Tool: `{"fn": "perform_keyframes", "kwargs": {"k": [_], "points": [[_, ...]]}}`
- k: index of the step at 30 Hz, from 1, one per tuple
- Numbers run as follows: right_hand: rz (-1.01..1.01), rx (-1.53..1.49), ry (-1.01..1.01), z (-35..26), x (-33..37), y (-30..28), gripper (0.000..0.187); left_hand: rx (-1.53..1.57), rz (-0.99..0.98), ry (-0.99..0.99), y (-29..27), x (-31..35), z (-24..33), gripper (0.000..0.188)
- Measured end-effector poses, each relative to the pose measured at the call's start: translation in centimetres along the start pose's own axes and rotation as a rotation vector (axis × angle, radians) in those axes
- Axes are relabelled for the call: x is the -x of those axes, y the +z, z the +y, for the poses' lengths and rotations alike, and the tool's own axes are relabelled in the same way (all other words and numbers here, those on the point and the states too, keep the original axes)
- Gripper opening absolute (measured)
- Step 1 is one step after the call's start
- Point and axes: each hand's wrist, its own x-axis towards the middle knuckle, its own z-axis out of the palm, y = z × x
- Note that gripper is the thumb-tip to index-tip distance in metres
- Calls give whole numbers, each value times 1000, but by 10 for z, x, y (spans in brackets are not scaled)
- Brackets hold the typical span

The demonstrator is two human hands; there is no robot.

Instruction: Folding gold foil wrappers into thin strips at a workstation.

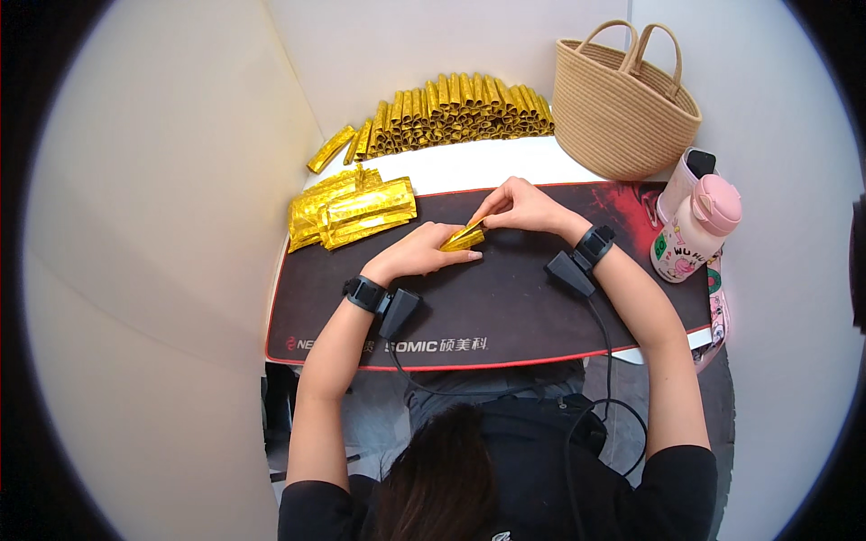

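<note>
A small piece of gold foil paper (465, 240), partly folded into a trough, is held above the dark desk mat. My left hand (420, 250) grips it from the left, thumb along the near side and fingers behind. At its upper right end, the fingertips of my right hand (520, 208) pinch the edge of the same piece. The far fold is partly hidden by my fingers. Left of my hands lies a stack of flat gold foil sheets (368, 213), loosely overlapping. Behind it, a heap of gold foil tubes (456, 113) is piled in rows against the wall.
A woven basket (622, 108) with two handles stands at the back right. Near it are a pink-lidded bottle (695, 230) and a pale holder with a dark phone (701, 162). Black wrist straps trail a cable (606, 347) over the mat's (541, 325) front edge.
</note>
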Motion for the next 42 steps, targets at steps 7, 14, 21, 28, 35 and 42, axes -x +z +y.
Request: {"fn": "perform_keyframes", "kwargs": {"k": [7,14,21,28,35,42], "points": [[-48,-299,-32,3,2,-1,24,449,-140,0,-5,-1,-13,26],[-88,-522,47,6,4,2,30,804,-370,19,-10,1,-16,27],[-14,-403,-120,-22,2,11,25,824,-377,-18,-10,2,-18,30],[218,128,-451,-29,8,3,17,805,-329,-19,-10,1,-13,29],[122,268,-344,-33,8,11,22,763,-283,-36,-8,0,-16,16],[130,337,-292,-30,6,10,22,682,-221,4,-5,-2,-18,20]]}}
